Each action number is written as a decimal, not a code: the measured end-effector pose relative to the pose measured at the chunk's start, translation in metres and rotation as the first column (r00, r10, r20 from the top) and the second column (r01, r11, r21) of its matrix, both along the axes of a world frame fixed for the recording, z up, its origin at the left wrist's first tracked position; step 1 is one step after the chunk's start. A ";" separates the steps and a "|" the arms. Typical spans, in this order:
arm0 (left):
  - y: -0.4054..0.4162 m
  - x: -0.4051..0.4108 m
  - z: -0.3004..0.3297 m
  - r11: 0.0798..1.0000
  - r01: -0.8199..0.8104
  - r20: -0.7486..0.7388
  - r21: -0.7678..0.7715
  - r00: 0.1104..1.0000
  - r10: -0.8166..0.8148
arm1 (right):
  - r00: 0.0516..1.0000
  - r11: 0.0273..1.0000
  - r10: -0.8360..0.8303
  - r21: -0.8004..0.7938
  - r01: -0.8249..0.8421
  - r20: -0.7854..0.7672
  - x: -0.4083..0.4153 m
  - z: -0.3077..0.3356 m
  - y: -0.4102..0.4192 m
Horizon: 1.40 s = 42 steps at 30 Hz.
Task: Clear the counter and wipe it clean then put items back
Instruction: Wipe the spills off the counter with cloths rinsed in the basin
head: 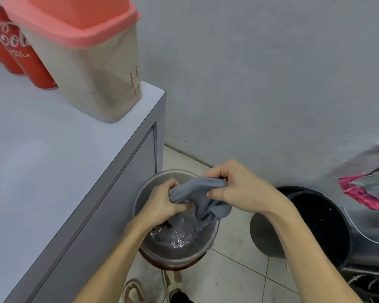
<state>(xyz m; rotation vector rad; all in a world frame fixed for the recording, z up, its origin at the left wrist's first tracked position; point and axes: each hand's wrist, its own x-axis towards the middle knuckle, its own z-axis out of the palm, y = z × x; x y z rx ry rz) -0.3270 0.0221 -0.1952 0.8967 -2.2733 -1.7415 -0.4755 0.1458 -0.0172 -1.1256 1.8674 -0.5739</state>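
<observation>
Grey cloth (202, 194), wet and bunched, is stretched between both hands over a round metal basin (140, 193) that sits on the tiled floor (232, 278) just beside the counter's end panel. The left hand (162, 204) has its fingers curled tight around the cloth's left end, low over the basin, and the right hand (241, 189) has its fingers and thumb closed on the upper right part of the same cloth, with one loose corner hanging down from under that hand. Water (177, 237) with glinting ripples lies in the bottom of the basin, and the cloth's lower folds reach down toward it; whether they touch the water cannot be told. The basin seems to rest on a reddish-brown base at its near rim. On the pale counter (42, 171), near its far right corner, stands a translucent container with a salmon-pink lid (79, 22), and red Coca-Cola cans (15, 49) stand just behind it to the left, touching or nearly touching it. To the right of the basin, on the floor, stands a dark round bin (315, 221). A grey wall (260, 84) rises behind everything
</observation>
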 end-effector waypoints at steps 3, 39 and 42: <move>-0.002 0.017 0.022 0.998 0.058 -0.017 0.033 0.998 -0.058 | 0.998 0.999 -0.035 -0.013 0.034 -0.062 0.000 -0.002 -0.002; -0.021 0.002 0.052 0.991 0.036 0.213 0.125 0.975 -0.062 | 0.963 0.969 0.212 0.161 -0.186 -0.168 -0.026 -0.086 -0.014; -0.018 0.003 0.074 0.914 -0.050 0.101 0.402 0.995 0.011 | 0.987 0.978 0.153 0.150 -0.145 -0.040 -0.021 -0.128 -0.007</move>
